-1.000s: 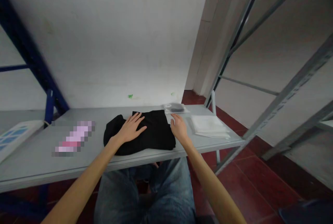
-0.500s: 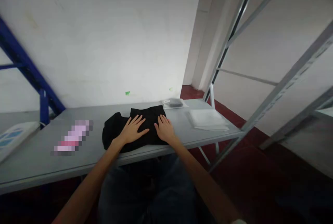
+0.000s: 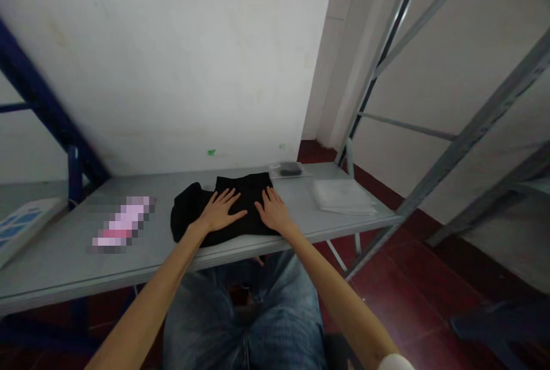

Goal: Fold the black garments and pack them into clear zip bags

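A black garment, partly folded, lies on the grey table near its front edge; its exact kind cannot be told. Flat on its middle rests my left hand, fingers spread and thumb pointing right. My right hand lies on the garment's right side, also with outstretched fingers. Both palms face down on the cloth and hold nothing. The garment's left part is bunched up higher than the rest.
Behind the garment lies a clear packet with something dark inside. A stack of translucent plastic bags is to the right. On the left are a pixelated pink item and a white box with blue panels. Metal posts flank the table.
Both hands stay in almost the same place on the black garment. The picture is brighter in its lower part, and the view has shifted very slightly.
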Demonstrator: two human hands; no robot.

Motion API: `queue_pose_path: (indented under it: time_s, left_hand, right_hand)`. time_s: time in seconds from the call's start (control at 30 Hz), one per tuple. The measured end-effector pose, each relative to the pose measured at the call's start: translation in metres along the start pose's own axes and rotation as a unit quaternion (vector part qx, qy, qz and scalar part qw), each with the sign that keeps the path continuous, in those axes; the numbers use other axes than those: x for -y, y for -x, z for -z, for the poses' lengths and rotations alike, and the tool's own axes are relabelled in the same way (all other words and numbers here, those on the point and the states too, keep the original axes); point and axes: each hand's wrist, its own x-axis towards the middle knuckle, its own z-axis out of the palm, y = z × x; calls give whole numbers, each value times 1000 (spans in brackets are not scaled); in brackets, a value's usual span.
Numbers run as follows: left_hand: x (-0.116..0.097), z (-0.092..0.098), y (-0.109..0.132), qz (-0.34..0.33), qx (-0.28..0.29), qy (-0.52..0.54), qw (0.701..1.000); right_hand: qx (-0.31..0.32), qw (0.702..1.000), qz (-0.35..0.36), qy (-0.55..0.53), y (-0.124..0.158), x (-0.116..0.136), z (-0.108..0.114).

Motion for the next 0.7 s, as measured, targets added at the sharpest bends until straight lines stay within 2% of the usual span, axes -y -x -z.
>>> queue_pose_path:
  time_s: [0.17,0.3,0.47,0.7]
  left_hand:
    - [5,-1,-4,-7,-11,-3,1000]
    - [9,0,-8,1,-10,-3,1000]
    - [11,1,-8,-10,-23,-1,1000]
    - [-6,17,5,-50,-77,-25,995]
  right_hand:
    - [-48,999,-15,-18,-15,-9,-1]
    - [-111,993,-43,-23,-46,-38,10]
    - [-65,997,-30,43,-76,-71,24]
    - [-39,997,-20,60,-86,-75,19]
